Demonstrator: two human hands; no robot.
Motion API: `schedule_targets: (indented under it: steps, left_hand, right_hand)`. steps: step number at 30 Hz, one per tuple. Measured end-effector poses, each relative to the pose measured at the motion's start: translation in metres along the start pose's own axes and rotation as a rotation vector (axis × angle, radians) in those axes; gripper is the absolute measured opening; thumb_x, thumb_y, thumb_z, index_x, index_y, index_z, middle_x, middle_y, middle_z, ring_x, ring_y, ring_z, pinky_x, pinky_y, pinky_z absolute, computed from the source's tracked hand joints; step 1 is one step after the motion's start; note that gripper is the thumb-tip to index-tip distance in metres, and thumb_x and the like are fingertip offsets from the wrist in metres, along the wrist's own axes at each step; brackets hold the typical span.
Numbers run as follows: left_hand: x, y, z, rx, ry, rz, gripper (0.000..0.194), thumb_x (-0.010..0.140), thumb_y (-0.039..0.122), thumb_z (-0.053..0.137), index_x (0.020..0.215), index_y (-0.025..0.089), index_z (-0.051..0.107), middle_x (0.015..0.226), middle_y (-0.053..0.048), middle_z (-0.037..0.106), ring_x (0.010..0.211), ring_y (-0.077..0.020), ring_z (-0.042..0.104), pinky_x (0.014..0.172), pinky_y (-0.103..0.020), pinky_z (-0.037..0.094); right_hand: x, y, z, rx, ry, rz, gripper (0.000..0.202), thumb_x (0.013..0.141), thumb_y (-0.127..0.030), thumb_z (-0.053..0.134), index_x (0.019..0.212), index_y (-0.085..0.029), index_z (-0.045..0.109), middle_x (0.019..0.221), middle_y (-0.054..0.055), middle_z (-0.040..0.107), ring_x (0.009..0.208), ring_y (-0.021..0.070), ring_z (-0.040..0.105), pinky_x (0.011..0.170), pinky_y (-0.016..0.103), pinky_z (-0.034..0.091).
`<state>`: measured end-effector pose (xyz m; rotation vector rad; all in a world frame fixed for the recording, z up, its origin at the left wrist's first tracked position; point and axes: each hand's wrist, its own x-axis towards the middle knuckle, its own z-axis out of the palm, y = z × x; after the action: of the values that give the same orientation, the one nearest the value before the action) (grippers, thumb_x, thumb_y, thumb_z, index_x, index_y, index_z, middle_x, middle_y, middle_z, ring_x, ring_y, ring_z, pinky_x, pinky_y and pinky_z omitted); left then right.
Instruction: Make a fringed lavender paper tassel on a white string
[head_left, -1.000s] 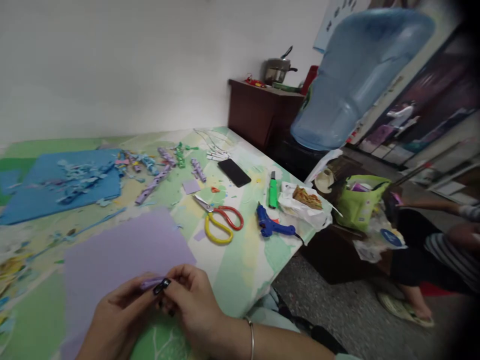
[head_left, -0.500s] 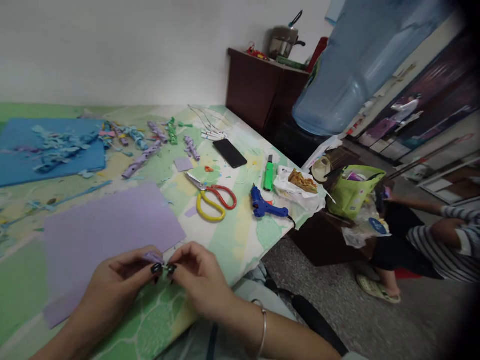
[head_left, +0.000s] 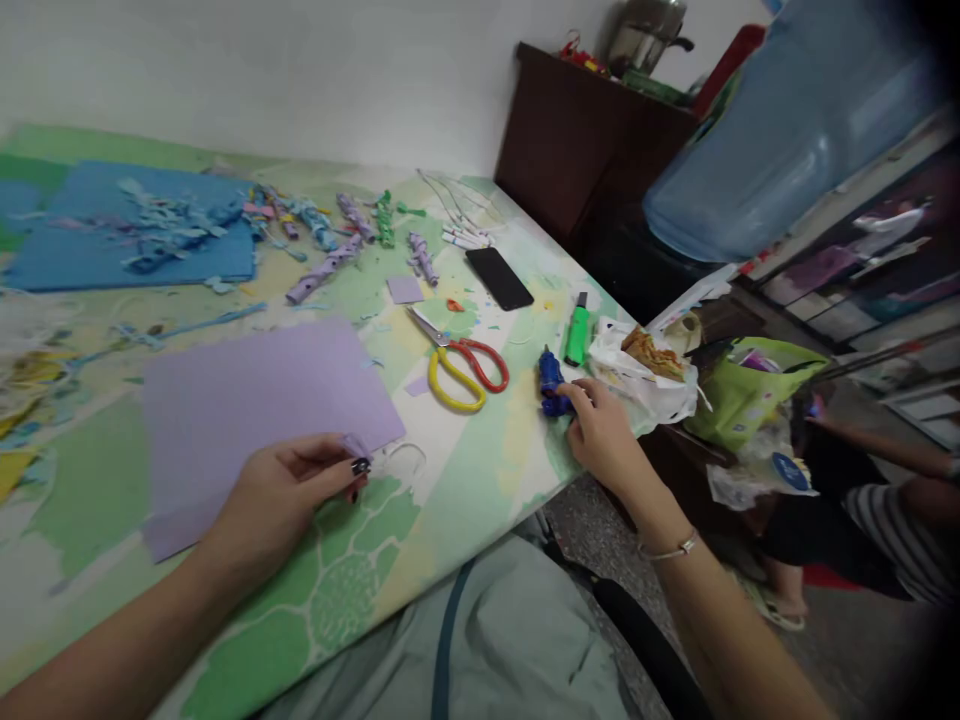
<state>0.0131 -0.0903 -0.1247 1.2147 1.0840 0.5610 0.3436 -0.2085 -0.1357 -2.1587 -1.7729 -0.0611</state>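
Pinched between the fingers of my left hand (head_left: 300, 490) is a small purple paper piece (head_left: 355, 445), above the near right corner of a purple sheet (head_left: 270, 400). My right hand (head_left: 600, 430) is at the blue glue gun (head_left: 551, 380), its fingers wrapped round the handle, which they mostly hide. Scissors (head_left: 466, 370) with one yellow and one red handle lie part open between the hands. A green marker-like tube (head_left: 577, 332) lies just behind the glue gun.
Blue sheets (head_left: 75, 260) with curled paper scraps lie at the far left. A black phone (head_left: 499, 278), purple paper rolls (head_left: 326, 270) and wrapped food (head_left: 652, 355) are on the table. A seated person's striped sleeve (head_left: 885, 540) shows at right.
My right hand has left the purple piece and moved right onto the glue gun. My left hand still holds the piece. The camera view has shifted.
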Motion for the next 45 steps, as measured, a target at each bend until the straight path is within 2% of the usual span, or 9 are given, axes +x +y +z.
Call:
schedule_targets:
  steps: [4, 10, 13, 16, 20, 24, 27, 36, 45]
  left_hand:
    - [0.003, -0.001, 0.001, -0.032, -0.029, 0.006, 0.01, 0.064, 0.025, 0.074, 0.062, 0.017, 0.068, 0.053, 0.002, 0.062, 0.05, -0.0092, 0.049, 0.047, -0.019, 0.035]
    - [0.004, 0.001, 0.003, -0.075, -0.064, 0.041, 0.012, 0.067, 0.026, 0.072, 0.064, 0.015, 0.067, 0.055, 0.002, 0.062, 0.051, -0.0079, 0.049, 0.051, -0.019, 0.038]
    - [0.004, 0.001, 0.002, -0.083, -0.068, 0.045, 0.012, 0.068, 0.026, 0.073, 0.064, 0.015, 0.068, 0.056, 0.001, 0.062, 0.051, -0.0079, 0.05, 0.051, -0.019, 0.038]
    - [0.003, 0.002, 0.0, -0.09, -0.061, 0.039, 0.012, 0.069, 0.025, 0.073, 0.065, 0.014, 0.069, 0.056, 0.001, 0.063, 0.051, -0.0082, 0.05, 0.051, -0.02, 0.038]
    - [0.001, 0.006, -0.002, -0.089, -0.033, 0.024, 0.01, 0.068, 0.023, 0.073, 0.066, 0.015, 0.07, 0.056, 0.0, 0.063, 0.05, -0.0088, 0.051, 0.05, -0.02, 0.04]
    - [-0.003, 0.012, -0.004, -0.013, 0.016, 0.038, 0.008, 0.067, 0.023, 0.073, 0.066, 0.016, 0.071, 0.055, 0.0, 0.064, 0.051, -0.0104, 0.054, 0.05, -0.021, 0.041]
    - [-0.008, 0.014, -0.006, 0.05, 0.049, 0.079, 0.007, 0.067, 0.024, 0.073, 0.067, 0.018, 0.072, 0.057, 0.001, 0.065, 0.053, -0.0112, 0.057, 0.053, -0.021, 0.043]
    - [-0.009, 0.012, -0.01, 0.066, 0.084, 0.105, 0.006, 0.064, 0.023, 0.075, 0.064, 0.018, 0.072, 0.057, 0.001, 0.064, 0.053, -0.0104, 0.055, 0.05, -0.02, 0.041]
    - [-0.01, 0.015, -0.009, 0.026, 0.064, 0.087, 0.006, 0.061, 0.022, 0.076, 0.063, 0.017, 0.072, 0.058, 0.0, 0.065, 0.052, -0.0111, 0.056, 0.05, -0.02, 0.043]
  right_hand:
    - [0.01, 0.007, 0.005, -0.127, -0.03, -0.076, 0.046, 0.079, -0.003, 0.04, 0.12, -0.013, 0.057, 0.113, 0.02, 0.052, 0.1, 0.0313, 0.053, 0.086, 0.048, 0.045]
    - [0.021, 0.012, -0.001, -0.204, -0.039, -0.182, 0.044, 0.076, -0.007, 0.047, 0.117, -0.015, 0.058, 0.107, 0.017, 0.053, 0.083, 0.0269, 0.056, 0.073, 0.042, 0.049]
    - [0.018, 0.0, -0.012, -0.215, 0.012, -0.184, 0.038, 0.079, -0.01, 0.048, 0.115, -0.017, 0.057, 0.106, 0.016, 0.053, 0.079, 0.0252, 0.057, 0.065, 0.038, 0.05]
    - [0.007, -0.026, -0.025, -0.173, 0.099, -0.201, 0.034, 0.08, -0.014, 0.051, 0.114, -0.019, 0.052, 0.108, 0.015, 0.053, 0.087, 0.0255, 0.059, 0.067, 0.036, 0.052]
    - [-0.018, -0.075, -0.03, 0.231, 0.317, -0.198, 0.026, 0.08, -0.018, 0.065, 0.101, -0.024, 0.051, 0.094, 0.006, 0.059, 0.079, 0.0218, 0.063, 0.064, 0.034, 0.055]
    - [-0.045, -0.114, -0.016, 0.865, 0.127, -0.074, 0.038, 0.08, -0.009, 0.067, 0.108, -0.026, 0.047, 0.107, 0.006, 0.058, 0.044, 0.0076, 0.059, 0.037, 0.022, 0.05]
    - [-0.058, -0.13, -0.004, 1.04, 0.115, 0.012, 0.037, 0.08, -0.006, 0.065, 0.106, -0.026, 0.047, 0.095, 0.002, 0.059, 0.041, 0.0083, 0.061, 0.038, 0.022, 0.051]
    - [-0.067, -0.15, 0.007, 0.979, 0.254, 0.036, 0.036, 0.077, -0.015, 0.071, 0.104, -0.026, 0.05, 0.093, 0.001, 0.057, 0.051, 0.0099, 0.062, 0.041, 0.023, 0.05]
    - [-0.064, -0.156, 0.006, 0.893, 0.357, -0.007, 0.038, 0.073, -0.01, 0.074, 0.103, -0.026, 0.056, 0.085, 0.0, 0.061, 0.054, 0.0142, 0.065, 0.043, 0.026, 0.052]
